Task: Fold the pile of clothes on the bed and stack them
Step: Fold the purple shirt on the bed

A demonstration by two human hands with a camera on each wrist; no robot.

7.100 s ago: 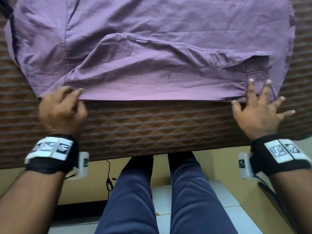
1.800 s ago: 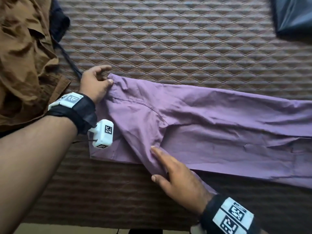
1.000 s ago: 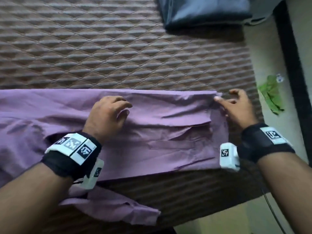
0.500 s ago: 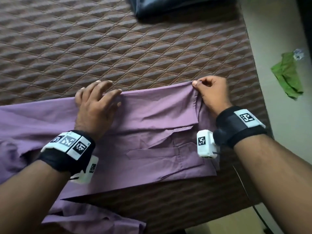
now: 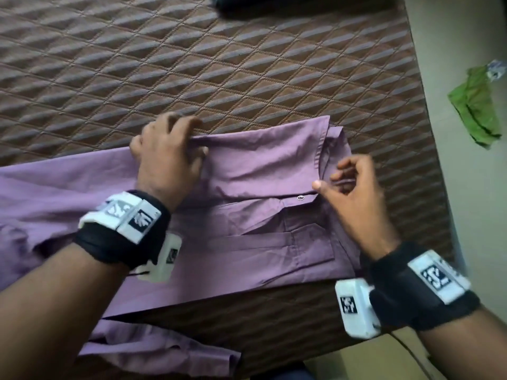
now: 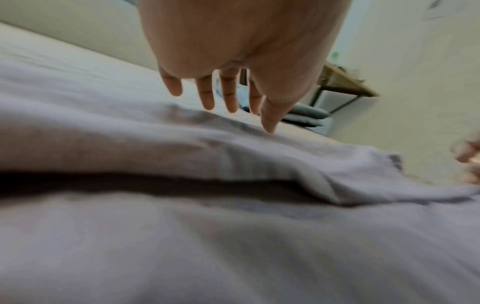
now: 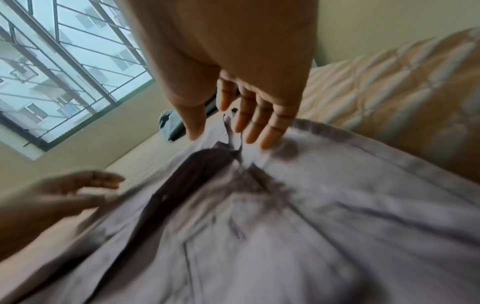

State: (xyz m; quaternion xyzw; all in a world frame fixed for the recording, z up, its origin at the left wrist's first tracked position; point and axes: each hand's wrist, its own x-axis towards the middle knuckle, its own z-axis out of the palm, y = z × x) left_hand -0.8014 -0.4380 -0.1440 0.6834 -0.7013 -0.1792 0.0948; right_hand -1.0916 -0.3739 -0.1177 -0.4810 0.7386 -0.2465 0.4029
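A purple shirt (image 5: 260, 165) lies folded into a long strip across the brown quilted bed (image 5: 192, 64). My left hand (image 5: 175, 144) rests on the strip's far edge, and the left wrist view shows its fingers (image 6: 221, 98) straight with the tips on the cloth (image 6: 233, 236). My right hand (image 5: 337, 182) hovers over the buttoned cuff at the strip's right end. Its fingers (image 7: 241, 123) are loosely bent just above the fabric (image 7: 311, 226) and hold nothing. A loose part of the shirt (image 5: 164, 352) trails over the near bed edge.
A dark blue folded garment (image 5: 274, 4) lies at the far edge of the bed. The bed's right edge runs close to my right hand. Beyond it a green cloth (image 5: 477, 113) lies on the floor.
My right hand has let go of the far right corner it was pinching and has drawn back toward me over the cuff. My left hand stays on the far edge.
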